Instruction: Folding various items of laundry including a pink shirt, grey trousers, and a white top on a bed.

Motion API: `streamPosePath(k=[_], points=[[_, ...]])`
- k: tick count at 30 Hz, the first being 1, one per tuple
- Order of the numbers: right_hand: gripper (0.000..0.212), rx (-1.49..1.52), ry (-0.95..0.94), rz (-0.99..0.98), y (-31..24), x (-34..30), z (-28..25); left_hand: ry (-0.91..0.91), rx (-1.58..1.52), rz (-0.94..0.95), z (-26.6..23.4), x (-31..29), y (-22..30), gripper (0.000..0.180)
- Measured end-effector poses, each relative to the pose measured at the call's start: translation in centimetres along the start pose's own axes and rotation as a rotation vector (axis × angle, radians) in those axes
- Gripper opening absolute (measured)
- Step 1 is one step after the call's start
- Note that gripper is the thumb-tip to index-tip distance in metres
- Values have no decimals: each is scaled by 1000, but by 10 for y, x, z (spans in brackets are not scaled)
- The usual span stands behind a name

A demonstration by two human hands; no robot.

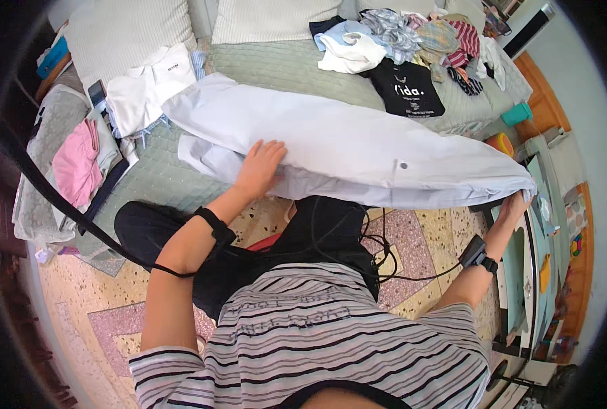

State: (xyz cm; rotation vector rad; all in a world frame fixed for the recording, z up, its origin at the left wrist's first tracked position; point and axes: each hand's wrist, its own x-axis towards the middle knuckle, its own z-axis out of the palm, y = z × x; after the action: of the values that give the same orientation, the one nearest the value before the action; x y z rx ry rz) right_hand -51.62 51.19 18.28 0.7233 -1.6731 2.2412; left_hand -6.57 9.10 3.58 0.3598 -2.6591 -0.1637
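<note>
A long pale blue garment (344, 136), folded lengthwise, stretches across the edge of the sofa and over my knees. A small dark button shows near its right part; whether it is a pair of trousers I cannot tell. My left hand (262, 165) lies on its lower edge with the fingers outstretched on the cloth. At the far right end my right hand (517, 204) grips the gathered edge, its fingers partly hidden by the fabric. The left end of the garment rests on the sofa, with a second layer showing beneath.
On the quilted green sofa (262, 65) lie a white shirt (150, 88), a black T-shirt (406, 87) and a heap of mixed clothes (412, 37). Pink cloth (76, 162) sits on a pile at left. Black cables (385, 262) hang by my right knee. A glass-topped table (515, 286) stands at right.
</note>
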Motion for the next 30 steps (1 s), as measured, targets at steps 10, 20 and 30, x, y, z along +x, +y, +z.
streamPosePath(k=[10, 20, 30], points=[[30, 55, 48, 218, 72, 1, -67, 285, 254, -81, -54, 24, -69, 27], [33, 170, 141, 387, 112, -11, -106, -151, 282, 448, -97, -22, -47, 10], [35, 157, 144, 446, 108, -25, -96, -404, -1211, -1475, -38, -113, -69, 69]])
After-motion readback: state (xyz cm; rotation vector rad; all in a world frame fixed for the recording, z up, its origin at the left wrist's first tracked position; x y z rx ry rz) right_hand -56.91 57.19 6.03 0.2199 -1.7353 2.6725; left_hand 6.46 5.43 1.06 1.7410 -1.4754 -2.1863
